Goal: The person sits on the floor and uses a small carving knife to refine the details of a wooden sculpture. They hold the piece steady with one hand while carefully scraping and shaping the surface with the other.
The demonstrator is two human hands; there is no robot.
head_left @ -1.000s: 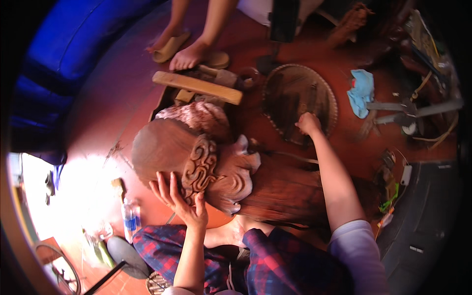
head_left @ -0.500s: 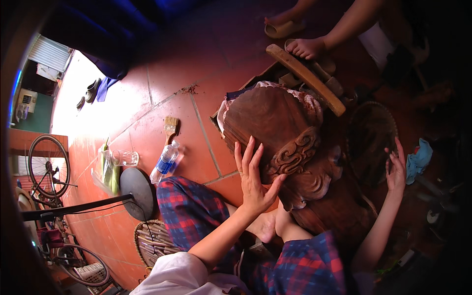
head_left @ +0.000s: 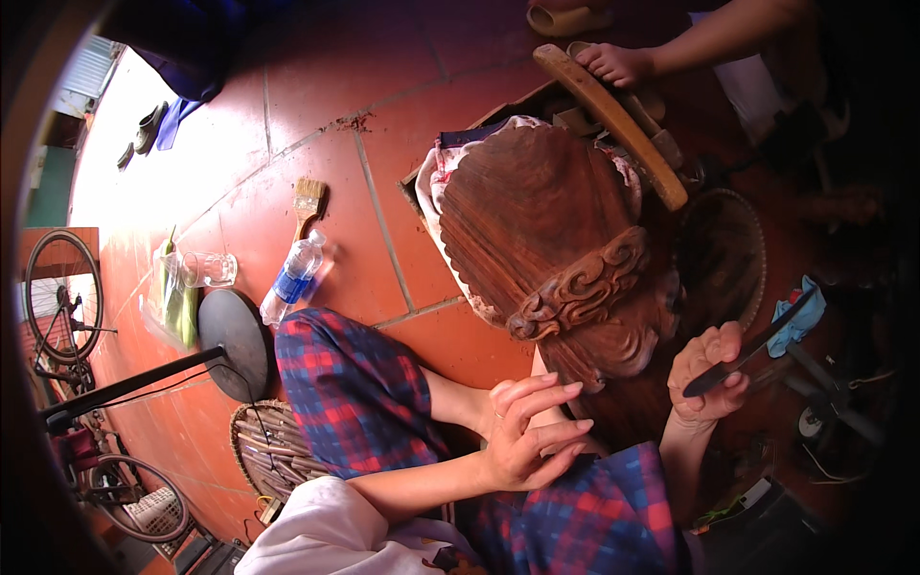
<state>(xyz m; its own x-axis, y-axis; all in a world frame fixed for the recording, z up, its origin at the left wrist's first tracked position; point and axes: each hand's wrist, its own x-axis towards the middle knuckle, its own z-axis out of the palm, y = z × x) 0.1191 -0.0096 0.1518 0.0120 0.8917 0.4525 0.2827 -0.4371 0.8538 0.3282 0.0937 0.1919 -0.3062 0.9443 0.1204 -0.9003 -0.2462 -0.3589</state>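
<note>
A brown carved wooden piece, with a broad smooth panel and scrollwork along its near edge, lies in front of me on a pale patterned cloth. My left hand is above my lap, short of the carving's near end, fingers spread and holding nothing. To the right of the carving, my right hand is closed around a long, dark, flat file-like tool with a rounded end. The tool slants up and to the right, apart from the wood. Its exact kind is hard to make out in the shade.
A curved wooden bar lies beyond the carving, near another person's hand. A round basket and a blue cloth are at right. Leftward are a brush, a plastic bottle, a glass mug and a lamp base.
My left hand has come off the carving and drawn back toward my lap. My right hand, empty before, has moved down and left and now holds the dark tool. The view has shifted slightly.
</note>
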